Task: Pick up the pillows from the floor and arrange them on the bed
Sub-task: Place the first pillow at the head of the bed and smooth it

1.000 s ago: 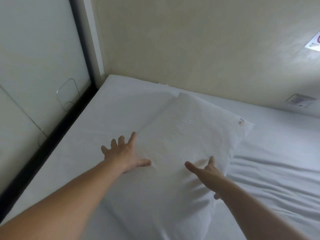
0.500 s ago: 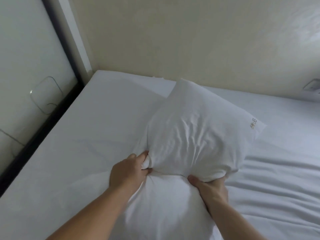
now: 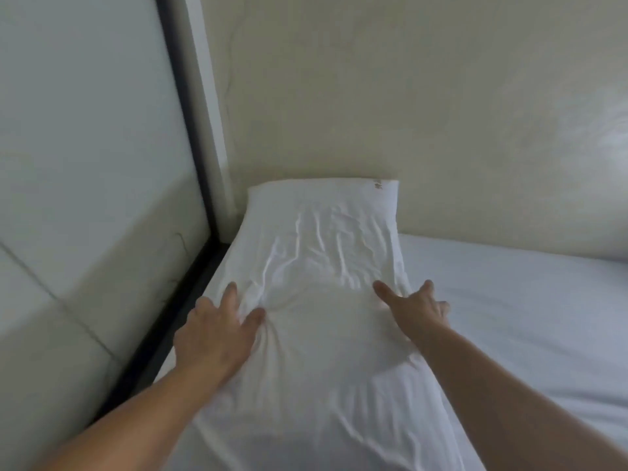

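We see a white pillow (image 3: 323,266) lying flat on the bed (image 3: 509,317), in its corner. Its long axis runs away from us, the far short end touching the cream wall (image 3: 407,113). A small mark, too blurred to read, sits at its far right corner. Our left hand (image 3: 217,334) and right hand (image 3: 418,307) press on it with fingers spread, grasping nothing.
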{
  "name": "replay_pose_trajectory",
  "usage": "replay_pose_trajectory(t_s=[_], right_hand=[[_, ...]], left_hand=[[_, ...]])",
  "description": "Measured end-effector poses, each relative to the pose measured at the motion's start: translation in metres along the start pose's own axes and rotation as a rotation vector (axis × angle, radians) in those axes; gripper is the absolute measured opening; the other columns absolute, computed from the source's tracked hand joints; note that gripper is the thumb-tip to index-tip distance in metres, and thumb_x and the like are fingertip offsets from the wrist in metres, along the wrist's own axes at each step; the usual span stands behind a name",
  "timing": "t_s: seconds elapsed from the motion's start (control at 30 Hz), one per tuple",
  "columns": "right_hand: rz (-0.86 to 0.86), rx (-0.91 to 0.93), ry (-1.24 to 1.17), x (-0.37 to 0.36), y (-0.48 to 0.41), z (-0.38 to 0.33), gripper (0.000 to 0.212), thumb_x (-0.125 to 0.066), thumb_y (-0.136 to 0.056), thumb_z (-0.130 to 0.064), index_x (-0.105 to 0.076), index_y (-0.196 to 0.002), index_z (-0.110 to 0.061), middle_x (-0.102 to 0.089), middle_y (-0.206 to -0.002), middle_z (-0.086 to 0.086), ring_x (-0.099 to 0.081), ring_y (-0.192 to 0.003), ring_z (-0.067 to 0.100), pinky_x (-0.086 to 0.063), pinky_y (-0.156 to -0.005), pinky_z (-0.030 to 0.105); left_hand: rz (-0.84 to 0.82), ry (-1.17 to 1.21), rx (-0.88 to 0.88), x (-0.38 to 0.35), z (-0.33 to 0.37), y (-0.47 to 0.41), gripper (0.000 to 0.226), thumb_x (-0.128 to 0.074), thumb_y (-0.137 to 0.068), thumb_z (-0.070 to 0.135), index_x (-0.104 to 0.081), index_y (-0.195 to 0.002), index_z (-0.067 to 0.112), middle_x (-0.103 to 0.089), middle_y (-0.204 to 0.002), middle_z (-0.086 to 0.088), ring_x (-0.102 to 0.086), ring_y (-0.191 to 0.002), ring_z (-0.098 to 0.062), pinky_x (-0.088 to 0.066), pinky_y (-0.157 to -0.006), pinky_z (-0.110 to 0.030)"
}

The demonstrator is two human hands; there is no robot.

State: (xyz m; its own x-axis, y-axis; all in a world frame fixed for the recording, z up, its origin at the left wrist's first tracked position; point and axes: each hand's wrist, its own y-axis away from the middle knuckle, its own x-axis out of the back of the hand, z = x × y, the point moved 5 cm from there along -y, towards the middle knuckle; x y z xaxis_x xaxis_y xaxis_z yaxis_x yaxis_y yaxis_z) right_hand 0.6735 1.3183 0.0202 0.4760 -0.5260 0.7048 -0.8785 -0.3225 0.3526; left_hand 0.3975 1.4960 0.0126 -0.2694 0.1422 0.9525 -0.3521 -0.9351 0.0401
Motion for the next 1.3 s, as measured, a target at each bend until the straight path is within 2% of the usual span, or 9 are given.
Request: replay_pose_trajectory(t_s=[0.23, 0.4, 0.57, 0.7, 0.77, 0.9, 1.03, 1.17, 1.3], right_hand=[[-0.227, -0.271, -0.047, -0.119, 0.061, 0.096, 0.119, -0.055, -0.058, -0.087, -0.031, -0.138, -0.003, -0.050, -0.136, 0.024, -0.050, -0.122, 0.040, -0.041, -0.102, 0.047], [-0.128, -0.214, 0.049, -0.126, 0.086, 0.122, 0.119, -0.039, -0.055, -0.093, -0.043, -0.131, -0.001, -0.056, -0.128, 0.023, -0.055, -0.116, 0.037, -0.035, -0.080, 0.037], [-0.202, -0.225, 0.145, -0.113, 0.095, 0.124, 0.111, -0.036, -0.065, -0.089, -0.028, -0.140, -0.007, -0.042, -0.140, 0.019, -0.041, -0.131, 0.036, -0.032, -0.104, 0.046], [-0.019, 0.148, 0.306, -0.079, 0.071, 0.061, 0.108, -0.030, -0.062, -0.091, -0.001, -0.150, -0.035, -0.012, -0.158, 0.012, -0.021, -0.143, 0.037, -0.025, -0.110, 0.055], [-0.066, 0.249, 0.347, -0.089, 0.072, 0.039, 0.109, -0.032, -0.058, -0.094, 0.006, -0.147, -0.044, 0.001, -0.162, 0.005, -0.015, -0.145, 0.038, -0.025, -0.110, 0.058], [-0.223, -0.256, -0.030, -0.115, 0.071, 0.090, 0.123, -0.062, -0.059, -0.081, -0.002, -0.151, -0.026, -0.023, -0.156, 0.018, -0.032, -0.137, 0.042, -0.028, -0.110, 0.054], [-0.151, -0.206, -0.075, -0.099, 0.060, 0.090, 0.102, -0.069, -0.065, -0.069, -0.028, -0.138, -0.011, -0.050, -0.134, 0.021, -0.051, -0.119, 0.042, -0.041, -0.102, 0.054], [-0.055, -0.292, 0.107, -0.061, 0.050, 0.100, 0.117, -0.062, -0.063, -0.078, -0.011, -0.147, -0.014, -0.036, -0.144, 0.026, -0.041, -0.127, 0.046, -0.035, -0.106, 0.056], [-0.069, 0.144, 0.460, -0.076, 0.062, 0.080, 0.094, -0.035, -0.074, -0.082, 0.002, -0.148, -0.039, -0.004, -0.161, 0.009, -0.017, -0.144, 0.037, -0.023, -0.112, 0.056]], left_hand=[[-0.459, 0.227, 0.248, -0.085, -0.105, 0.033, 0.120, -0.033, -0.043, 0.101, 0.017, -0.141, 0.050, -0.024, -0.151, -0.018, -0.039, -0.130, -0.038, -0.034, -0.103, -0.051], [-0.306, 0.312, 0.082, -0.074, -0.094, 0.005, 0.091, -0.043, -0.070, 0.083, -0.004, -0.145, 0.049, -0.037, -0.136, -0.015, -0.045, -0.121, -0.035, -0.040, -0.098, -0.045], [-0.390, 0.140, 0.164, -0.078, -0.116, 0.023, 0.093, -0.025, -0.064, 0.091, -0.001, -0.144, 0.049, -0.028, -0.144, -0.016, -0.034, -0.129, -0.036, -0.033, -0.101, -0.048], [-0.079, 0.043, 0.104, -0.055, -0.082, 0.007, 0.088, -0.015, -0.068, 0.087, 0.002, -0.143, 0.046, -0.018, -0.154, -0.014, -0.022, -0.137, -0.038, -0.018, -0.107, -0.061], [-0.153, 0.042, 0.131, -0.062, -0.068, 0.012, 0.100, -0.015, -0.059, 0.094, 0.011, -0.143, 0.045, -0.007, -0.158, -0.013, -0.009, -0.142, -0.038, -0.008, -0.107, -0.067], [-0.345, 0.080, 0.371, -0.088, -0.099, 0.055, 0.124, -0.008, -0.041, 0.103, 0.011, -0.146, 0.038, -0.029, -0.147, -0.022, -0.031, -0.131, -0.041, -0.027, -0.102, -0.060], [-0.362, 0.150, 0.318, -0.093, -0.080, 0.075, 0.120, -0.005, -0.044, 0.101, 0.004, -0.147, 0.039, -0.040, -0.137, -0.016, -0.040, -0.122, -0.035, -0.032, -0.096, -0.050], [-0.367, 0.058, 0.271, -0.082, -0.071, 0.084, 0.118, -0.006, -0.048, 0.099, -0.002, -0.147, 0.037, -0.037, -0.138, -0.016, -0.035, -0.125, -0.035, -0.025, -0.101, -0.050], [-0.159, -0.036, -0.034, -0.056, -0.046, 0.055, 0.087, -0.005, -0.070, 0.084, 0.009, -0.145, 0.042, 0.001, -0.160, -0.005, -0.002, -0.144, -0.033, -0.003, -0.111, -0.059]])
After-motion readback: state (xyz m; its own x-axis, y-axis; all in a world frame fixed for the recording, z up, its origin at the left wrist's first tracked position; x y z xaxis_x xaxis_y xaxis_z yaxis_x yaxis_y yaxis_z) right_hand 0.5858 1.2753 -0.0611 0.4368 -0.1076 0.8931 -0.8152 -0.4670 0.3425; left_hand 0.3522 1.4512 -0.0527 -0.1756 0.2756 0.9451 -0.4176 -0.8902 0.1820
